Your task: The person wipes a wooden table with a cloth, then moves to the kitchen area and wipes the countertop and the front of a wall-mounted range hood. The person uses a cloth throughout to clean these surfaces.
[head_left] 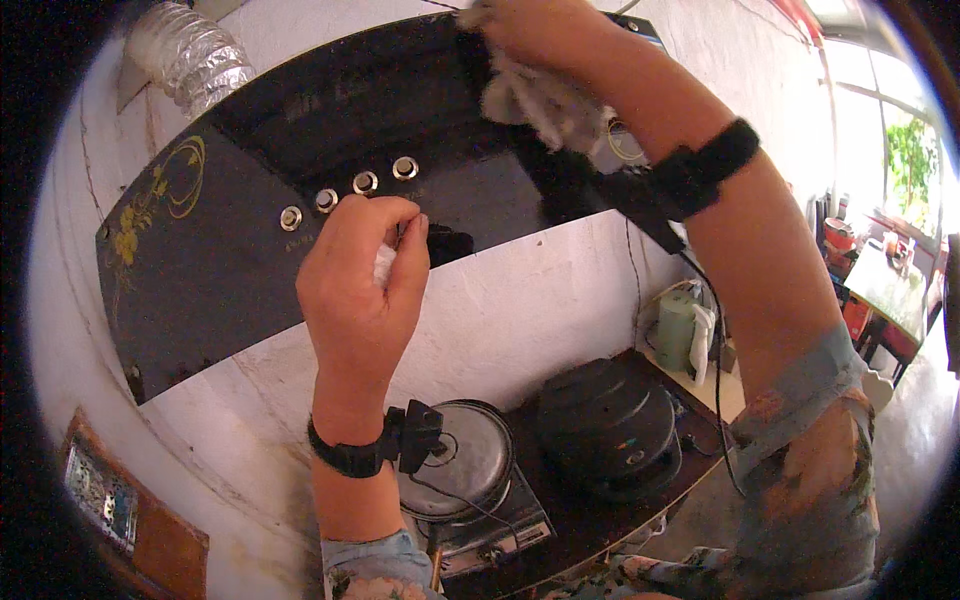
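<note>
A black glossy range hood panel (247, 150) with round metal-rimmed buttons (365, 182) and a gold floral pattern spans the upper view. My right hand (536, 34) is at the panel's upper right, closed on a pale cloth (544, 105) that hangs down over the panel. In front of the panel's lower edge, just below the buttons, my left hand (367, 277) is curled with thumb and fingertips together. Something white (385, 264), perhaps cloth, shows inside its grip. Each wrist wears a black strap with a small device.
Below stand a lidded metal pan (480, 450) on a stove (499, 525) and a black appliance (607, 427) on a dark table. A silver foil duct (191, 60) rises at upper left. A green canister (676, 326) stands right; a black cable (718, 360) hangs near my right arm.
</note>
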`<state>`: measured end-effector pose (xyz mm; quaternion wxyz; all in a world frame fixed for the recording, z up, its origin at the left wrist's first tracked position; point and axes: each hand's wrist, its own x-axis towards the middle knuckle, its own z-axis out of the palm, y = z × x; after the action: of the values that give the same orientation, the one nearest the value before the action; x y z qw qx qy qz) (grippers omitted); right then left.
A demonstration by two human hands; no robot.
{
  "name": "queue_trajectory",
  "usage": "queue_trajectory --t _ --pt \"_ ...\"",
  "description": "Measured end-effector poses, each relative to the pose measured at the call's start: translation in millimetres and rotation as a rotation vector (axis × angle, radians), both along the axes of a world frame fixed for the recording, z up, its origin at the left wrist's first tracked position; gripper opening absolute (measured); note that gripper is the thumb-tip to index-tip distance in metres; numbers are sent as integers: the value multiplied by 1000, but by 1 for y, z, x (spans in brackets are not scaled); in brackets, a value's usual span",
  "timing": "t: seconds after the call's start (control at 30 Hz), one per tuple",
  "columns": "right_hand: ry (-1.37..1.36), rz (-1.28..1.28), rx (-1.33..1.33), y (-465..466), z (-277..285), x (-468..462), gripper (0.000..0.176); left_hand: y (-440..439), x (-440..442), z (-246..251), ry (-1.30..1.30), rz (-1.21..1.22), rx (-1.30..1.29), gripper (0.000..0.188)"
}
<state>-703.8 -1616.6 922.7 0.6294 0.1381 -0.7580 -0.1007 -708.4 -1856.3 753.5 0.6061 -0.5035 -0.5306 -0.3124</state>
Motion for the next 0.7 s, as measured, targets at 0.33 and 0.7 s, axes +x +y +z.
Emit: queue_trajectory --t 0.33,0.7 --pt "-123 -429 -224 42 -10 36 22 2 3 -4 7 -70 -22 14" --pt "-42 -49 410 -74 -9 19 30 -2 -2 -6 12 -119 -24 12"
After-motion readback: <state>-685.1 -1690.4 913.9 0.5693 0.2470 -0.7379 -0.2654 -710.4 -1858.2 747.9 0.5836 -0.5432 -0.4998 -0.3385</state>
